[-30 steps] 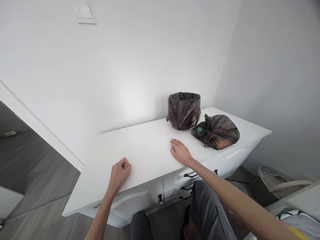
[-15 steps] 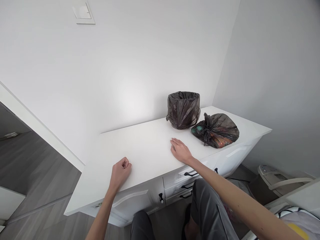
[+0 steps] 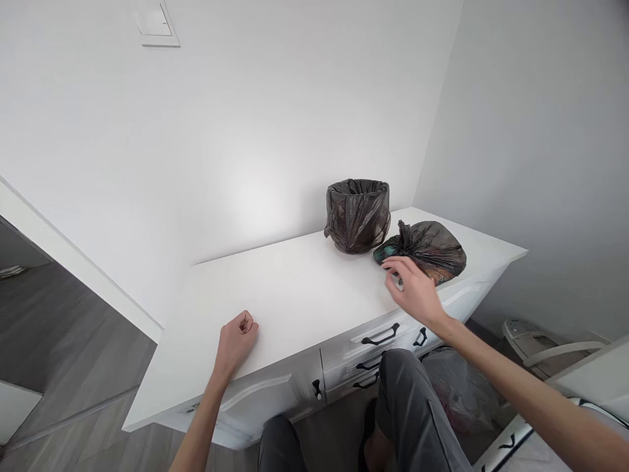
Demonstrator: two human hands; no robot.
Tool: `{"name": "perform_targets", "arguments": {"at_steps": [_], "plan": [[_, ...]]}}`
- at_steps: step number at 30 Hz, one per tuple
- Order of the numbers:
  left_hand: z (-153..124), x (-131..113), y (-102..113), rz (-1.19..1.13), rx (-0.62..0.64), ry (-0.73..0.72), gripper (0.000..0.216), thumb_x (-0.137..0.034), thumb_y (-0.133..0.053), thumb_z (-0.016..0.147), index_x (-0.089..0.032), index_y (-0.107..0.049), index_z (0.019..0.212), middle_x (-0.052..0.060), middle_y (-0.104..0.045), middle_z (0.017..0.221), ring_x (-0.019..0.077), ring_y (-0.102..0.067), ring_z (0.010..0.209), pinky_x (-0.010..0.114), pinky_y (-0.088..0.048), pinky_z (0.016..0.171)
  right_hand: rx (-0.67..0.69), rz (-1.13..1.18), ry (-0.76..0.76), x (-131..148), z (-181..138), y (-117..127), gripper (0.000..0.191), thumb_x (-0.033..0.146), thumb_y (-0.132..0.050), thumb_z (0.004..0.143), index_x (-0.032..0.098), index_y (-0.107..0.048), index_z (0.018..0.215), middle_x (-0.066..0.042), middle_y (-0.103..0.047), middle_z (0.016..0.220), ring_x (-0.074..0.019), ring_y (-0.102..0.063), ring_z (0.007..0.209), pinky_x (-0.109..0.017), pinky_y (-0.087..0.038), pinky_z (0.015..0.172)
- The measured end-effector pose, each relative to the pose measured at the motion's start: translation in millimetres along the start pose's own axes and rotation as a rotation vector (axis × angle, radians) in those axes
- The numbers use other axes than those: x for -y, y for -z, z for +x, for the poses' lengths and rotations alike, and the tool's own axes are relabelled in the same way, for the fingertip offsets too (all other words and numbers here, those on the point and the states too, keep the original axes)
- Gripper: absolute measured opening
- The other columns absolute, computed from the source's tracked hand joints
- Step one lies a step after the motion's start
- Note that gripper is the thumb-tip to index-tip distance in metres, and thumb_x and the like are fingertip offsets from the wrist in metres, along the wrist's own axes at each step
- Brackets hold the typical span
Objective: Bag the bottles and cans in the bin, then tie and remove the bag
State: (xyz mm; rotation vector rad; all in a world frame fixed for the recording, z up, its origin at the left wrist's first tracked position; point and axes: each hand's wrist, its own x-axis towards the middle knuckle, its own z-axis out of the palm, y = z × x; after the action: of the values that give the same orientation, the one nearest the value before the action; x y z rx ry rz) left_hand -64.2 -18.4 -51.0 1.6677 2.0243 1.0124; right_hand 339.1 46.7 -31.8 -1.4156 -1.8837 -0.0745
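Note:
My left hand (image 3: pixel 238 337) rests on the white desk top (image 3: pixel 289 298) as a loose fist with nothing seen in it. Raised above the desk, my right hand (image 3: pixel 413 288) has its fingers spread and hovers just in front of a tied dark bin bag (image 3: pixel 427 244) full of rubbish. A small bin lined with a dark bag (image 3: pixel 358 215) stands upright behind and to the left of the tied bag, against the wall.
The desk has drawers with black handles (image 3: pixel 381 335) under its front edge. My knees are below it. A white device (image 3: pixel 540 337) sits on the floor at the right. A wall plate (image 3: pixel 154 23) is high on the wall.
My right hand has lifted off the desk and moved right toward the tied bag. My left fist has stayed put.

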Motion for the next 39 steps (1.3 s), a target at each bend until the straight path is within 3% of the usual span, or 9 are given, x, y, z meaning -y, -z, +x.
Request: {"name": "perform_targets", "arguments": {"at_steps": [2, 5, 9, 13, 19, 27, 34, 39], "plan": [[0, 0, 0, 0.001, 0.003, 0.001, 0.022, -0.026, -0.047, 0.078, -0.023, -0.026, 0.071, -0.005, -0.029, 0.065, 0.0128, -0.023, 0.062, 0.027, -0.022, 0.057, -0.038, -0.046, -0.07, -17, 1, 15, 0.03, 0.029, -0.045, 0.096, 0.022, -0.07, 0.11, -0.01, -0.067, 0.127, -0.02, -0.072, 0.082, -0.033, -0.056, 0.069], [0, 1, 0, 0.001, 0.006, 0.004, 0.022, -0.026, -0.047, 0.078, -0.023, -0.026, 0.071, -0.005, -0.028, 0.065, 0.013, -0.023, 0.063, 0.026, -0.021, 0.057, 0.011, -0.138, -0.161, -48, 1, 25, 0.027, 0.031, -0.048, 0.094, 0.021, -0.07, 0.107, -0.01, -0.061, 0.137, -0.0135, -0.068, 0.067, -0.03, -0.051, 0.059], [0, 0, 0, -0.005, 0.009, 0.011, 0.023, -0.026, -0.048, 0.076, -0.023, -0.025, 0.071, -0.005, -0.028, 0.065, 0.0132, -0.022, 0.064, 0.027, -0.021, 0.056, 0.171, -0.237, -0.195, -82, 3, 20, 0.03, 0.033, -0.052, 0.092, 0.022, -0.074, 0.11, -0.01, -0.043, 0.158, -0.0115, -0.067, 0.066, -0.033, -0.053, 0.063], [-1, -3, 1, -0.004, -0.001, 0.01, 0.023, -0.026, -0.047, 0.076, -0.023, -0.025, 0.07, -0.005, -0.028, 0.065, 0.0132, -0.022, 0.063, 0.027, -0.021, 0.057, 0.284, -0.312, -0.191, -92, 8, 8, 0.037, 0.035, -0.05, 0.094, 0.023, -0.074, 0.12, -0.009, -0.036, 0.165, -0.0177, -0.071, 0.079, -0.037, -0.056, 0.073], [-1, -3, 2, -0.002, -0.004, 0.02, 0.022, -0.027, -0.047, 0.076, -0.023, -0.026, 0.07, -0.005, -0.029, 0.064, 0.0131, -0.023, 0.063, 0.027, -0.021, 0.057, 0.327, -0.397, -0.192, -90, 10, -2, 0.05, 0.036, -0.043, 0.099, 0.017, -0.06, 0.141, -0.016, -0.045, 0.156, -0.0283, -0.071, 0.097, -0.041, -0.057, 0.077], [0, -1, 1, 0.002, 0.001, 0.018, 0.021, -0.027, -0.047, 0.077, -0.023, -0.026, 0.07, -0.005, -0.029, 0.064, 0.0131, -0.024, 0.063, 0.027, -0.022, 0.057, 0.244, -0.27, -0.119, -74, 0, -7, 0.05, 0.032, -0.046, 0.096, 0.019, -0.058, 0.143, -0.017, -0.053, 0.145, -0.0205, -0.07, 0.079, -0.036, -0.057, 0.074], [-1, -2, 1, -0.01, -0.001, 0.008, 0.022, -0.027, -0.047, 0.077, -0.023, -0.026, 0.07, -0.005, -0.029, 0.065, 0.0132, -0.023, 0.063, 0.027, -0.021, 0.057, 0.2, -0.118, -0.022, -41, -16, -15, 0.051, 0.03, -0.044, 0.098, 0.021, -0.054, 0.147, -0.016, -0.051, 0.148, -0.0211, -0.072, 0.085, -0.034, -0.059, 0.074], [-2, -3, 1, 0.0, -0.009, -0.006, 0.022, -0.027, -0.046, 0.077, -0.023, -0.026, 0.07, -0.005, -0.029, 0.064, 0.0131, -0.024, 0.062, 0.028, -0.022, 0.057, 0.17, -0.028, 0.061, -1, -35, -34, 0.055, 0.028, -0.042, 0.099, 0.023, -0.046, 0.154, -0.016, -0.049, 0.15, -0.0274, -0.07, 0.106, -0.042, -0.06, 0.09]]}}
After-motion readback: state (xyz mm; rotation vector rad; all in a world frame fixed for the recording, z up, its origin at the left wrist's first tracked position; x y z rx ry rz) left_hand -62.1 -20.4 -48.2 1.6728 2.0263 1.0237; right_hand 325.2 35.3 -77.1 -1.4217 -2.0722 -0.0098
